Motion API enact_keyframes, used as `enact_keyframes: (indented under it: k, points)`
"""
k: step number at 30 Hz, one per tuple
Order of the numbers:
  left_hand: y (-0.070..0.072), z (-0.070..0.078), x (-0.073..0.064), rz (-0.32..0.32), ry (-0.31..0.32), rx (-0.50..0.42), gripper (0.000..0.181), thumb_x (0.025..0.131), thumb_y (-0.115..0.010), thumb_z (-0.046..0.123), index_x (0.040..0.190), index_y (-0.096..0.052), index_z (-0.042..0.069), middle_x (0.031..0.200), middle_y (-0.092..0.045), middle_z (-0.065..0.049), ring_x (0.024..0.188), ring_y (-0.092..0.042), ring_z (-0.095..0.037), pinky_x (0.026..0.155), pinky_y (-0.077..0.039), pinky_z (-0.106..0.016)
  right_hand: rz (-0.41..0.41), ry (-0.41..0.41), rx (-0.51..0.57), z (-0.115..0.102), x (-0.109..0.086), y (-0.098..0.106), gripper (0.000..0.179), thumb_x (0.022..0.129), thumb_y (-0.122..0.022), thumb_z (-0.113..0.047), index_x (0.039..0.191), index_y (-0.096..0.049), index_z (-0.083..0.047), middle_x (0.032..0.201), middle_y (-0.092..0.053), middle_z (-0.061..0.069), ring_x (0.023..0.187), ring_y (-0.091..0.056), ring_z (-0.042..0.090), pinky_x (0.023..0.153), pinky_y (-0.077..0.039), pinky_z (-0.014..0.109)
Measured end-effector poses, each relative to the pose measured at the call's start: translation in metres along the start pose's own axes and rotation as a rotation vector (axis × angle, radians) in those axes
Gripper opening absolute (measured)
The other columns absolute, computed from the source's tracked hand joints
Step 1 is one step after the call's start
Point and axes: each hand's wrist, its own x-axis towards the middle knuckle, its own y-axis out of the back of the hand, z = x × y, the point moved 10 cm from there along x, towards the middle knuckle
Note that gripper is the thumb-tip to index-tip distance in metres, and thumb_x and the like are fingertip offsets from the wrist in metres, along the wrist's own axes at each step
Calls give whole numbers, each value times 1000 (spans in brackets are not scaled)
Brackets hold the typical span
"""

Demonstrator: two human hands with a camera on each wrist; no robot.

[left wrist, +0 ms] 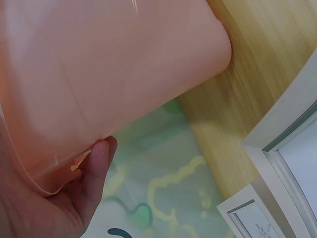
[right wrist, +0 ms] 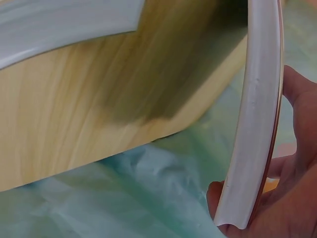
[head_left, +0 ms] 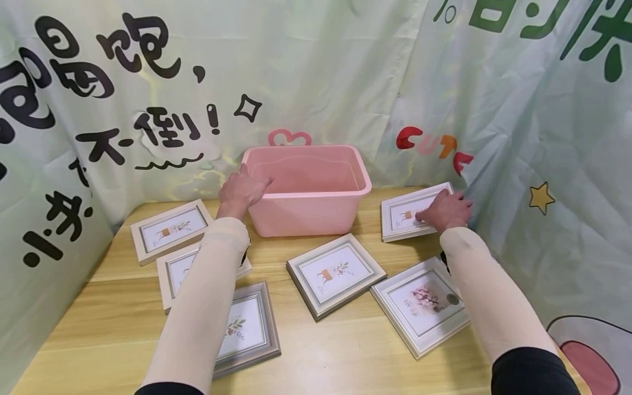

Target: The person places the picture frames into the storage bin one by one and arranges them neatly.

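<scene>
Your right hand (head_left: pixel 446 211) grips the picture frame (head_left: pixel 404 214), far right; your left hand (head_left: pixel 242 192), the left rim of the pink bin (head_left: pixel 303 216).
Probably light and stiff with a fragile face, the frame suits an edge hold; leftward the bin's wall stands in the way, nearer lies a flower-picture frame (head_left: pixel 410 323).

The counter (head_left: pixel 321 356) is pale yellow with a wood-like grain, its right far corner rounded. Near the back edge, about midway along, stands a pink bin (head_left: pixel 306 215). Five picture frames lie flat and face up—to the left a white frame (head_left: pixel 171 230), just in front of it a second white frame (head_left: pixel 176 272), partly covered by a sleeve, and nearer the front a grey frame (head_left: pixel 249 329). A silvery frame (head_left: pixel 337 273) lies in the middle—close beside it, a flower-print frame (head_left: pixel 419 307).
</scene>
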Motion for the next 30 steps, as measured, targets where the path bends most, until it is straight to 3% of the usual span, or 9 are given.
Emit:
enact_keyframes:
  k: [23,30]
  points:
    - [2,1,-1,4,9,2,101,84,-40,72,156,-8,10,147,-40,-25,131,-43,-43,105,-38,-58,76,93,-48,-31,-3,30,76,77,-72,-36,126,-38,12,117,-37,39,107,-39,54,89,-43,65]
    - [1,3,-2,-4,5,8,100,85,-39,71,156,-8,9,145,-41,-25,129,-44,-43,104,-39,-57,127,147,-75,-45,-8,42,63,77,-70,-27,119,-42,12,113,-37,37,106,-39,52,87,-44,64]
